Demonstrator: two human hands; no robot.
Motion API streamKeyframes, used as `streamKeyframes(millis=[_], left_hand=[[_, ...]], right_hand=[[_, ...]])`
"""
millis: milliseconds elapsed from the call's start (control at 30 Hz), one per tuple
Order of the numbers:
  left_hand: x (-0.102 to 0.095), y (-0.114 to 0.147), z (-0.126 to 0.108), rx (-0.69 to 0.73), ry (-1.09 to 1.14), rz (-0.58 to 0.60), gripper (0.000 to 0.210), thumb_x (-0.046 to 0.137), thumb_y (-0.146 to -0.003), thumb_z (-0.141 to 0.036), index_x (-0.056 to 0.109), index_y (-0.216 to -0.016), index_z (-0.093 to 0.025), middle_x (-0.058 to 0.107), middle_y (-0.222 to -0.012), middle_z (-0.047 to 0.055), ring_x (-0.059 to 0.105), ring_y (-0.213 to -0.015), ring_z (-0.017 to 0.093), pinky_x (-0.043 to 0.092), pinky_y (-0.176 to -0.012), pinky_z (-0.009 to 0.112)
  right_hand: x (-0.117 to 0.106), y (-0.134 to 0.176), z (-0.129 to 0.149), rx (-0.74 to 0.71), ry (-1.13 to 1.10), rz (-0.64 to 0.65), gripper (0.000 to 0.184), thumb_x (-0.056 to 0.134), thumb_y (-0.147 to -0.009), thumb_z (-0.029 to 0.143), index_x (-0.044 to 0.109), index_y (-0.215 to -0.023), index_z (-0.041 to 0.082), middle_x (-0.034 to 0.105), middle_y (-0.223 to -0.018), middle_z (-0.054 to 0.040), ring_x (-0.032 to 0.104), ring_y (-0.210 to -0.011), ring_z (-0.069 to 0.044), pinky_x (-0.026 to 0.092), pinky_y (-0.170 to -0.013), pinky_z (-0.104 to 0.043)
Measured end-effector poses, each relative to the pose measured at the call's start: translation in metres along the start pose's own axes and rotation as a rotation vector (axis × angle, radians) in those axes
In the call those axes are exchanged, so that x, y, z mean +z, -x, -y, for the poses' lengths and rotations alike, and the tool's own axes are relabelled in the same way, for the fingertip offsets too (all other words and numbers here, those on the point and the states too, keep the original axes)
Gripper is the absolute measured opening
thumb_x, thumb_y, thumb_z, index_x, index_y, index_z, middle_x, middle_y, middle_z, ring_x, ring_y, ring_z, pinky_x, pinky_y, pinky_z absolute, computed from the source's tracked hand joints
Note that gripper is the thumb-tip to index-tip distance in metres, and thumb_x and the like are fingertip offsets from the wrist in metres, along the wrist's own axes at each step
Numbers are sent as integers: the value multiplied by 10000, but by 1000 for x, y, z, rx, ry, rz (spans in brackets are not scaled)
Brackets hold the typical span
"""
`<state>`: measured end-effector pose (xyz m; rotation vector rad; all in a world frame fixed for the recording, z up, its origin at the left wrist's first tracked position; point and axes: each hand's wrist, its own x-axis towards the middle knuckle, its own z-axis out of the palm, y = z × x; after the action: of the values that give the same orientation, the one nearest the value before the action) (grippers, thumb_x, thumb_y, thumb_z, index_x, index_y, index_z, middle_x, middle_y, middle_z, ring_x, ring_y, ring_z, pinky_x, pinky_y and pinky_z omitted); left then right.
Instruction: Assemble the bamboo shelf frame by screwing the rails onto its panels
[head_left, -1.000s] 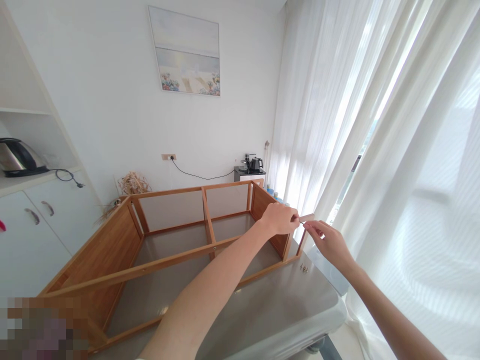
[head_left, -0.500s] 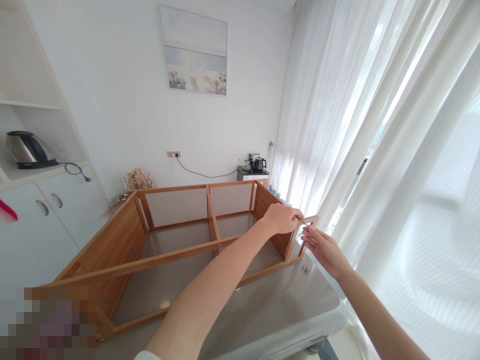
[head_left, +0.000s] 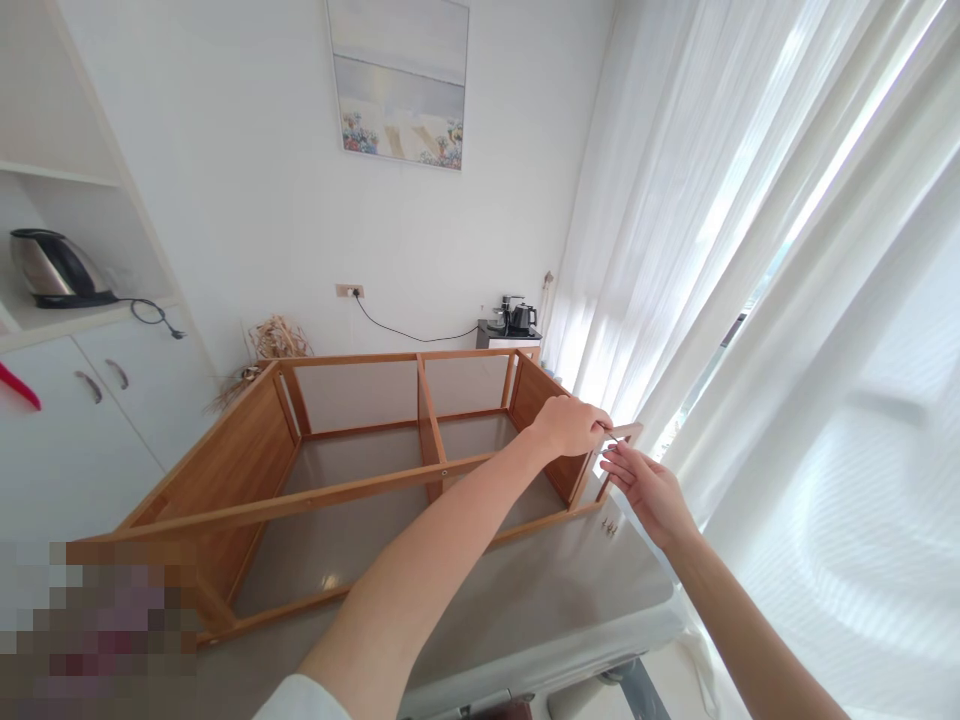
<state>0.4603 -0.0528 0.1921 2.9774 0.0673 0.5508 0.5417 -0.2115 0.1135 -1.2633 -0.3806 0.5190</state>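
Observation:
A wooden shelf frame [head_left: 367, 493] lies on the grey-topped table [head_left: 555, 590]. At its right end, my left hand [head_left: 568, 428] rests over the corner, fingertips pinched together; what they hold is mostly hidden. A thin metal rod, looking like a hex key [head_left: 616, 439], runs from there toward my right hand [head_left: 651, 492]. Just right of the corner, the thumb and fingers of my right hand are closed on this key. Several small screws [head_left: 609, 527] stand on the tabletop below my hands.
White curtains [head_left: 750, 300] hang close on the right. At the far wall, a coffee maker [head_left: 517, 315] stands on a small cabinet. A kettle [head_left: 56, 270] sits on the left shelf, above white cupboard doors [head_left: 75, 430]. A blurred patch covers the lower left.
The view has tilted down slightly. Both hands stay at the frame's right end; my right hand's fingers have shifted a little around the metal key.

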Motion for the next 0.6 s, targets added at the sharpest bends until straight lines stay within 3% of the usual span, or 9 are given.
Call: streamKeyframes(millis=[267,467,600], left_hand=[[2,0,1,-3,1,-10,396,404,-904,-272,704,-1134,-389,746,-1050,-24,679,-955,222,523,-836,350],[0,0,1,12,6,-3,398,417,-890,-252,717,-1118,-380,750,-976,-5,678,-920,232,524,-804,351],[-1,2,1,45,3,1,371,436,-887,-286,719,-1113,-364,747,-949,9,680,-896,238,528,-787,357]], right_hand=[[0,9,8,-264,475,-41,387,678,-819,550,718,-879,170,753,-859,-93,722,-809,-238,571,-719,-323],[-23,7,17,-696,1105,-65,338,522,-927,523,717,-1001,257,753,-990,-53,698,-911,-265,531,-766,-371],[-35,-1,21,-928,1326,-17,340,440,-985,449,712,-1080,269,737,-1083,-40,680,-954,-272,501,-848,-412]])
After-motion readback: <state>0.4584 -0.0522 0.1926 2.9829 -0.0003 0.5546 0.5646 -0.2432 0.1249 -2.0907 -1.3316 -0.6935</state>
